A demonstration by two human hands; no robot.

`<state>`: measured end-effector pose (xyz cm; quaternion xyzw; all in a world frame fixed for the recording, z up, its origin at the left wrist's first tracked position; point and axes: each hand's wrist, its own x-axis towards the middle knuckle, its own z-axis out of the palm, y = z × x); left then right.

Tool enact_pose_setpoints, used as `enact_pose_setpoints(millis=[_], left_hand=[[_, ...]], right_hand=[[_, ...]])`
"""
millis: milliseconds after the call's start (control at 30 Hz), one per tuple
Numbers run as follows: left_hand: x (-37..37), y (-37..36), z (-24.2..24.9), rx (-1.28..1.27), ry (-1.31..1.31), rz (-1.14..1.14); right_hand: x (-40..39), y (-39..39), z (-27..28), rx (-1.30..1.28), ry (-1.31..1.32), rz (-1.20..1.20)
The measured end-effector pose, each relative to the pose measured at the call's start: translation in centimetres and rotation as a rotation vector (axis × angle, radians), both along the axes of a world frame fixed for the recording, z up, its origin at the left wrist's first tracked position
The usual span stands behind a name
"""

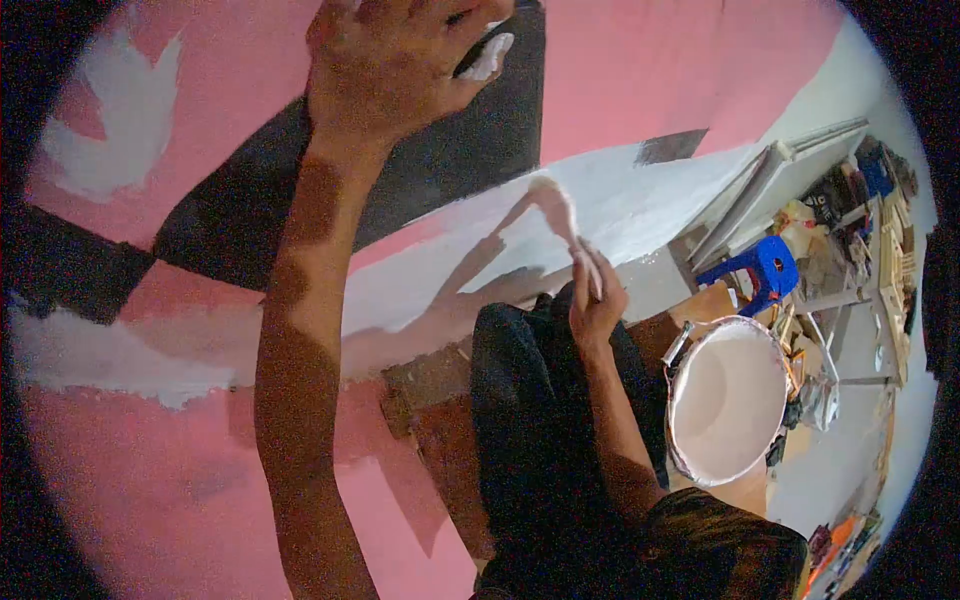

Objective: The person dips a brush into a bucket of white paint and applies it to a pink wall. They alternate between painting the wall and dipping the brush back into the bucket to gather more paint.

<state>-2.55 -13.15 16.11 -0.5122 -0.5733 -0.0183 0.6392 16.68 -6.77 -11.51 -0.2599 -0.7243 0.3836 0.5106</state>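
Observation:
My left hand (395, 65) is raised to the top of the view and pressed against a pink wall (640, 60), shut on a dark-handled tool (487, 52) smeared with white filler. My right hand (595, 300) is lower, near the middle, and grips a flat blade (558, 212) coated in white. The blade points up toward a white-coated strip of wall (640, 200). My dark trousers (530, 430) are below that hand.
A bucket of white paste (725, 400) stands right of my right arm. Beyond it are a blue plastic stool (768, 265), leaning boards (790, 165) and cluttered tools on the floor (880, 260). The wall has black patches (230, 220) and white patches (120, 110).

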Motion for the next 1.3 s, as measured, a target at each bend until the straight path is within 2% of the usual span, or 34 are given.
enact_pose_setpoints(millis=[100,200,267,333,400,467,567,633,700,733,767,867,967,1067,1133,1200,1267,1300], left_hand=[[-0.3,0.1,-0.3,0.015,0.017,-0.024],[-0.9,0.5,-0.4,0.064,0.052,-0.064],[-0.5,0.8,-0.6,0.055,0.051,-0.051],[0.0,0.2,-0.3,0.010,0.040,0.027],[-0.2,0.2,-0.3,0.013,0.047,-0.006],[-0.4,0.4,-0.2,0.016,0.065,-0.023],[-0.6,0.7,-0.3,0.004,0.073,-0.003],[-0.3,0.2,-0.4,-0.025,0.047,0.047],[-0.5,0.3,-0.6,0.000,0.054,0.035],[-0.6,0.5,-0.7,0.014,0.056,0.022],[-0.4,0.6,-0.8,0.004,0.042,0.017],[-0.4,0.3,-0.7,-0.001,0.027,0.015],[-0.7,0.6,-0.7,0.012,0.052,-0.001],[-0.8,0.7,-0.6,0.011,0.058,-0.021],[-0.6,0.2,-0.6,-0.018,0.017,-0.021],[-0.5,0.0,-0.5,-0.010,0.027,0.020],[-0.4,0.0,-0.5,-0.007,0.025,0.007],[-0.4,0.0,-0.5,-0.007,0.021,-0.018]], right_hand=[[0.1,-0.6,1.1,-0.144,0.002,-0.144],[-1.6,-2.8,0.9,0.163,-0.080,-0.034],[-2.8,-6.5,2.0,0.045,-0.102,0.083],[-3.5,-9.3,2.4,0.047,0.013,0.239],[-3.5,-11.1,2.6,0.056,0.093,0.545],[-3.0,-12.8,2.6,-0.142,-0.132,0.881],[-3.0,-13.1,1.9,0.042,-0.048,0.904],[-2.8,-10.3,1.5,-0.115,-0.069,0.702],[-1.9,-5.3,1.1,0.012,-0.114,0.422],[-2.0,-3.3,1.6,0.151,-0.014,0.225],[-1.4,-1.7,0.5,0.062,-0.035,0.223],[-0.3,0.1,0.8,-0.087,-0.069,0.002],[-0.6,-0.5,-1.9,-0.136,-0.048,-0.143],[-2.3,-5.3,-1.9,0.210,-0.105,-0.039],[-3.8,-10.5,-1.8,-0.060,-0.030,0.166],[-4.3,-15.2,-2.2,-0.107,-0.167,0.424],[-4.2,-18.0,-2.7,0.131,-0.349,0.672],[-4.5,-18.3,-3.2,0.136,-0.369,0.713]])
